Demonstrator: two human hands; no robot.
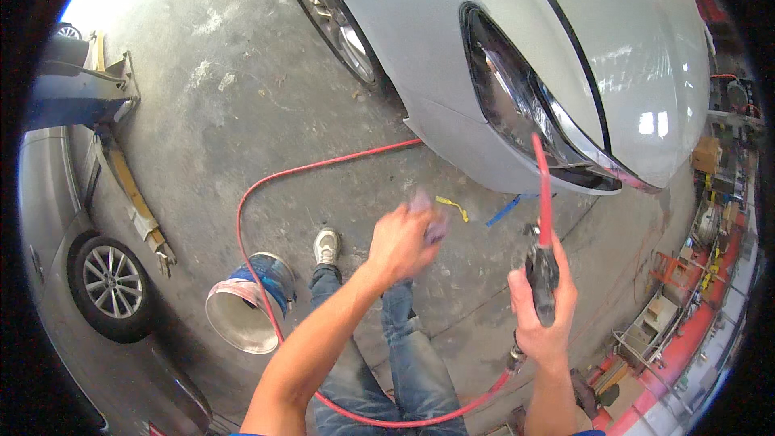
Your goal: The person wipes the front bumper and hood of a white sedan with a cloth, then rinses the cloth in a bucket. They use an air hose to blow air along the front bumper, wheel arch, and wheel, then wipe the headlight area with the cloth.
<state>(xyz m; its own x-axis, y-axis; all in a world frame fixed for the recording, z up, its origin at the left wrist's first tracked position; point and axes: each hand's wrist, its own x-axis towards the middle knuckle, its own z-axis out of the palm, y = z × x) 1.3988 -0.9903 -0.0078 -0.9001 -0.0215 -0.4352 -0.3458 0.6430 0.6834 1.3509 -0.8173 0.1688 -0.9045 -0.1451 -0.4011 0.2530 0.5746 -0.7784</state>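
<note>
In my right hand [553, 311] is a dark air blow gun [542, 278], its long red nozzle [544, 186] pointing up and away toward the car's headlight [504, 85]. A red air hose [240, 222] joins the gun near its grip, loops across my legs and runs over the floor under the car. My left hand [400, 242] is closed round a crumpled purplish cloth [432, 222], somewhat blurred. Both hands are apart from the light grey car [428, 24], whose front corner lies just beyond them.
A blue and white bucket [278, 274] lies tipped on its side at left. Farther left stand a dark car [48, 258] and a lift arm [133, 186]. Yellow [454, 208] and blue tape scraps [508, 208] lie on the concrete. Tools and shelving [670, 307] line the right side.
</note>
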